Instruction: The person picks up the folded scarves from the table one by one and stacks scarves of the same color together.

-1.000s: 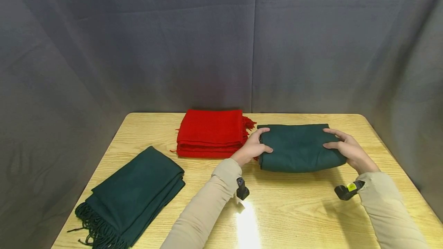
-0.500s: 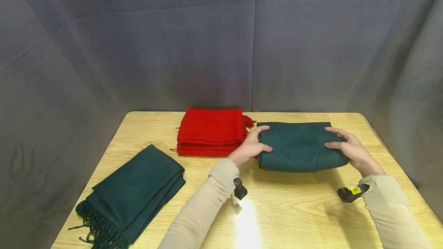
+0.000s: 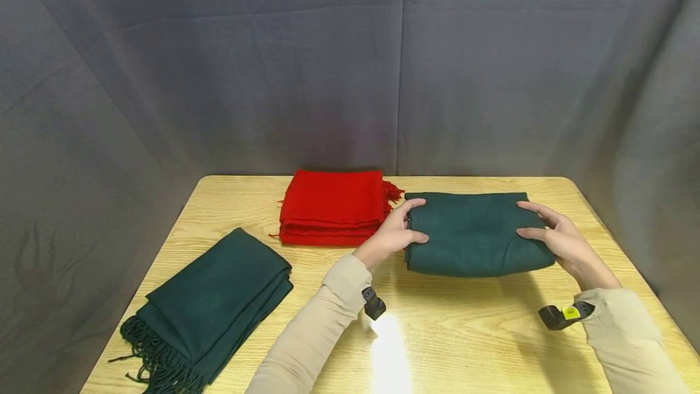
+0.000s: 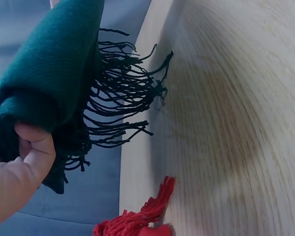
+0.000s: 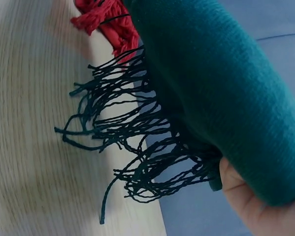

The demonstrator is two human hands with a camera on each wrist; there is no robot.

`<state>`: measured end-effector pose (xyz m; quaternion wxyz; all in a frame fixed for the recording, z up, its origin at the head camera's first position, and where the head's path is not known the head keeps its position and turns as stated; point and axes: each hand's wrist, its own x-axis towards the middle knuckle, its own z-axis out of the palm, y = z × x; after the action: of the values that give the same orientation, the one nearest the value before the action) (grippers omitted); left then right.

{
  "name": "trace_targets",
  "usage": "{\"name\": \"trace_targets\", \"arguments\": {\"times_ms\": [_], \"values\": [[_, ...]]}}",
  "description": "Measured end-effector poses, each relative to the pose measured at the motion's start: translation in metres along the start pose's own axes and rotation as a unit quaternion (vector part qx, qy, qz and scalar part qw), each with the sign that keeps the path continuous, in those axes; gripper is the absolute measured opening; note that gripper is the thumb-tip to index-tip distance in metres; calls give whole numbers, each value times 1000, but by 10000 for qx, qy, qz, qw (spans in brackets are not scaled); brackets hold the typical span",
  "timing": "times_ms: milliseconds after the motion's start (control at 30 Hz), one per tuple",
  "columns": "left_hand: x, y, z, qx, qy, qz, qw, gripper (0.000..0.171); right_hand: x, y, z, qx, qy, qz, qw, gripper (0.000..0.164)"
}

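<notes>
A folded dark green scarf (image 3: 470,236) is held up off the table at the right, stretched between both hands. At its left end my left hand (image 3: 396,230) grips it, with the thumb on the near face. My right hand (image 3: 563,242) grips the right end the same way. In both wrist views the scarf's dark fringe (image 4: 122,93) hangs down from its underside over the wood. The right wrist view shows the rounded fold (image 5: 226,93) above the right hand's fingers (image 5: 241,191). Some fingers of each hand are hidden behind the cloth.
A folded red scarf (image 3: 333,199) lies at the back middle, its fringe close to the left hand. Another folded green scarf (image 3: 219,297) lies angled at the left, fringe toward the front. Grey curtains (image 3: 350,78) stand behind and beside the wooden table (image 3: 459,333).
My right hand has shifted slightly right and toward me, and the scarf's right end has gone with it. My left hand has edged slightly left. Both hands keep their grip.
</notes>
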<state>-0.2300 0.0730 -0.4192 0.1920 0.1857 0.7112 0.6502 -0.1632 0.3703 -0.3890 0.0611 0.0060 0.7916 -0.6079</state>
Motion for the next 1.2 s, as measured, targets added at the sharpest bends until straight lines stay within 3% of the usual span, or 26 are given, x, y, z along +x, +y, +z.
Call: {"name": "trace_targets", "arguments": {"times_ms": [67, 167, 300, 433, 700, 967, 1200], "values": [[-3, 2, -1, 4, -17, 31, 10000, 69, -3, -3, 1, 188, -16, -49, 9998, 56], [-16, 17, -3, -83, -112, 85, 9999, 68, -6, -5, 4, 225, 8, -137, 9997, 56], [-33, 37, -6, -204, -260, 154, 9993, 66, -10, -8, 6, -186, 117, -247, 9995, 58], [-36, 38, -8, -162, -360, 315, 9987, 66, -14, -10, 8, -575, 197, -296, 9977, 58], [-28, 16, -12, -634, -561, 392, 9956, 71, -21, -13, 11, -709, 117, -434, 9965, 58], [-36, 17, -15, -671, -636, 541, 9942, 70, -29, -15, 16, 338, -135, -583, 9976, 55], [-44, 20, -17, -585, -665, 655, 9939, 72, -36, -17, 18, -309, -48, -706, 9970, 57]]}}
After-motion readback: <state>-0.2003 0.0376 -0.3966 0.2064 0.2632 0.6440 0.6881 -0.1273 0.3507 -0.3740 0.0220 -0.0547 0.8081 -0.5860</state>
